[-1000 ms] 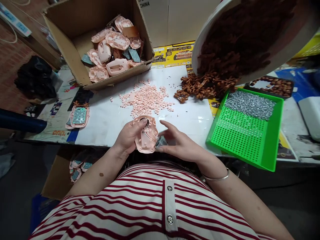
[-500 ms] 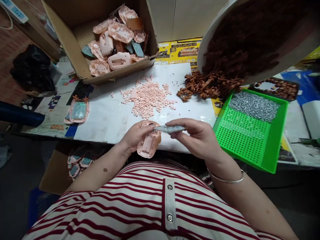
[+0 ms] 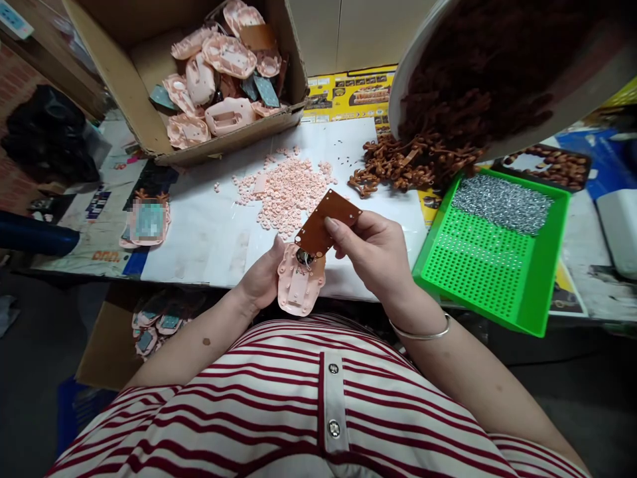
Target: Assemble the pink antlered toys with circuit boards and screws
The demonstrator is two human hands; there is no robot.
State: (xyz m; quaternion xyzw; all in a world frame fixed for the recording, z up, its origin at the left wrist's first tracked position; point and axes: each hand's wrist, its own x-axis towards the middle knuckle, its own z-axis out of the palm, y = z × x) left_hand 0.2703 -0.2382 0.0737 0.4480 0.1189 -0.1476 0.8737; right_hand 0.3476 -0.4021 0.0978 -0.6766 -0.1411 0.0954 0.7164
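My left hand (image 3: 263, 275) holds a pink plastic casing (image 3: 298, 289) by its left side, the inner face turned up, thumb raised along the edge. A round dark part with thin wires (image 3: 304, 257) sits in the casing's upper end. Between the thumb and fingers of my right hand (image 3: 375, 249) is a brown circuit board (image 3: 326, 222), tilted over the top of the casing, plain brown face toward me. Beyond the board lies a heap of small pink plastic pieces (image 3: 286, 199) on the white table top (image 3: 199, 226).
A cardboard box (image 3: 239, 136) of pink casings stands at the back left. At right, a green perforated tray (image 3: 490, 279) holds small silvery screws (image 3: 502, 202). A tipped bucket (image 3: 398, 99) spills brown plastic pieces (image 3: 398, 162). An assembled pink piece (image 3: 146, 222) lies at left.
The board, seen edge-on before, has been turned so its brown face shows, and it is tilted above the casing. My left thumb has lifted off the casing's upper part.
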